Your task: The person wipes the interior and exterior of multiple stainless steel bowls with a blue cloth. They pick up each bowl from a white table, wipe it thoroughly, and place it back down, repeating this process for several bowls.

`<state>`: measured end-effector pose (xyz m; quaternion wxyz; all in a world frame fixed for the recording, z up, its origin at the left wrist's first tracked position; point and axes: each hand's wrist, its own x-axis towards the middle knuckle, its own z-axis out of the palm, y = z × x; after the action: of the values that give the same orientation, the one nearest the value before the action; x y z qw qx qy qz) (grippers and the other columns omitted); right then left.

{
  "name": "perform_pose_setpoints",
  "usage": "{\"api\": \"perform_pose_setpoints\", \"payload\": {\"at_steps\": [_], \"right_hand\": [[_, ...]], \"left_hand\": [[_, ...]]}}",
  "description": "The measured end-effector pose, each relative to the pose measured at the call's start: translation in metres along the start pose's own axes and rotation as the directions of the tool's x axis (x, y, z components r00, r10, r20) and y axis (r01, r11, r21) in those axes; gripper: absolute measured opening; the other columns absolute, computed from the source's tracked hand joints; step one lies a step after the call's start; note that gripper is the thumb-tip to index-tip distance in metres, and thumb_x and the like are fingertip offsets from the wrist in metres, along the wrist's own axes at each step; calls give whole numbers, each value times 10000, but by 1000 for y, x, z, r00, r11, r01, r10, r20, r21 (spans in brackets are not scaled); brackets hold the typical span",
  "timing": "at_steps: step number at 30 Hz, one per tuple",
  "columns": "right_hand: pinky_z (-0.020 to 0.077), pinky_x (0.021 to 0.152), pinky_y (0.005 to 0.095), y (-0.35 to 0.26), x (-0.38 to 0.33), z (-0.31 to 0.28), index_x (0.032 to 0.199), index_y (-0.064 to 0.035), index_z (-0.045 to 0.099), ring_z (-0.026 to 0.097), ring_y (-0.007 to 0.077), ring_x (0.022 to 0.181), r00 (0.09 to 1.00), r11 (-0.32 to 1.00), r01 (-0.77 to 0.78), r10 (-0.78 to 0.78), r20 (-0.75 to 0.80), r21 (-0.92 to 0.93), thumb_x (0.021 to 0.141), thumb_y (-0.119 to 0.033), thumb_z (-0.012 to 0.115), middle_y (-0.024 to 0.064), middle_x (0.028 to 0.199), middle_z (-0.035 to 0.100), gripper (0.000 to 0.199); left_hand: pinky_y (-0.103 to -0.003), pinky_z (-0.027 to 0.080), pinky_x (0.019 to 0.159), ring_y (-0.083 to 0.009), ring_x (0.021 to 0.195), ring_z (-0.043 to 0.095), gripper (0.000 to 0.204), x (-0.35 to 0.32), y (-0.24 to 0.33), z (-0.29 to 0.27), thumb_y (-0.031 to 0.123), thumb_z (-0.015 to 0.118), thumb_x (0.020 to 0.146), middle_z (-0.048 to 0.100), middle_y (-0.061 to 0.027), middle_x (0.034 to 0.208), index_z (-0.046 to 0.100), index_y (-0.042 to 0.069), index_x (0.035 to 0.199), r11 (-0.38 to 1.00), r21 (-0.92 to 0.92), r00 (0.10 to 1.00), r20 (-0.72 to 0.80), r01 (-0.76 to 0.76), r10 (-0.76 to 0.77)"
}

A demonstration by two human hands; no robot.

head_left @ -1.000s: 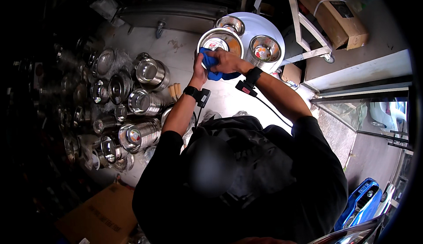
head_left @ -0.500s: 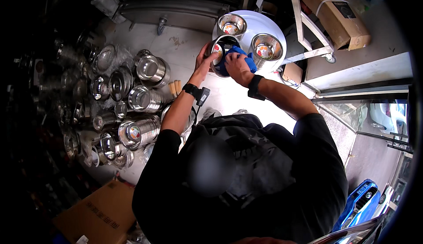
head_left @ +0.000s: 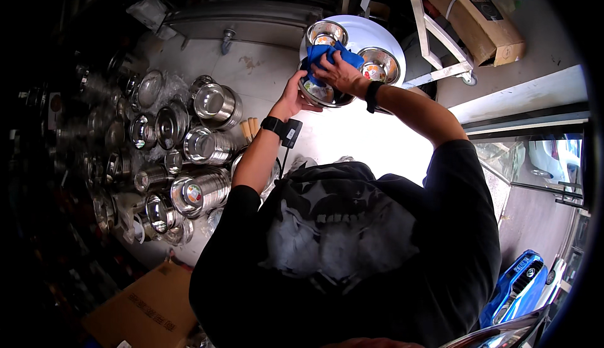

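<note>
My left hand [head_left: 292,99] grips the side of a stainless steel bowl [head_left: 327,99], which is tilted with its mouth towards me. In my right hand [head_left: 340,75] is a bunched blue cloth [head_left: 328,53], held over the bowl's far rim; it covers part of the inside. Just beyond, on a round white tabletop [head_left: 368,27], stand two more steel bowls: one at the back left [head_left: 328,32] and one at the right [head_left: 380,65]. Both have colourful round labels inside on the bottom.
Many stacked steel pots [head_left: 200,192] and lids, some in clear plastic, cover the floor at left. A cardboard box [head_left: 139,307] lies lower left. A wheeled metal frame [head_left: 434,37] and a strapped carton [head_left: 475,18] stand at upper right. A glass door [head_left: 528,165] is at right.
My right hand has lifted the blue cloth from inside the bowl up to its far rim. The bowl has tilted towards me, with my left hand still on its side.
</note>
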<state>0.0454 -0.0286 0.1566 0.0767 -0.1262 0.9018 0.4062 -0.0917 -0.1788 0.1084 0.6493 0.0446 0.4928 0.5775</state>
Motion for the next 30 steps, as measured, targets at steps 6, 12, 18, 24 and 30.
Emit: {"api": "perform_pose_setpoints", "payload": {"at_steps": [6,12,18,24,30], "right_hand": [[456,877,587,-37,5,37,1221,-114,710,457,345,1220,963,949,-266,254,92,167,912,-257,609,39,1263,547,356],[497,897,522,-34,-2,33,1325,-342,650,507,315,1211,962,694,-234,63,267,680,878,-185,638,23,1319,552,474],[468,1070,392,-23,-51,79,1457,-259,558,595,328,1215,940,4,-329,93,327,944,729,-133,716,145,1335,588,756],[490,1027,315,-32,-29,76,1540,-86,418,633,222,1153,675,-833,-7,404,617,554,890,-93,669,147,1344,624,696],[537,957,314,-21,-13,32,1477,17,440,659,214,1094,621,-921,48,331,710,387,853,-179,749,163,1281,648,723]], "left_hand": [[-547,639,661,-405,1045,682,743,-7,-15,30,409,668,863,518,-176,1398,350,235,1511,922,301,917,-237,-244,320],[-402,603,786,-291,1122,641,779,26,-36,-13,178,730,837,556,-140,1383,378,175,1531,727,472,749,-188,-499,635],[-495,577,942,-303,1257,580,670,-16,-12,-4,300,626,931,452,-134,1491,337,169,1521,858,110,757,-423,-502,497],[-605,529,1001,-363,1291,567,719,-10,-13,-19,564,354,980,535,-172,1448,398,64,1495,861,-275,904,-126,-427,408],[-603,523,1006,-351,1330,534,725,0,-33,-10,583,330,992,498,-164,1481,359,80,1514,888,-136,898,-44,-439,438]]}}
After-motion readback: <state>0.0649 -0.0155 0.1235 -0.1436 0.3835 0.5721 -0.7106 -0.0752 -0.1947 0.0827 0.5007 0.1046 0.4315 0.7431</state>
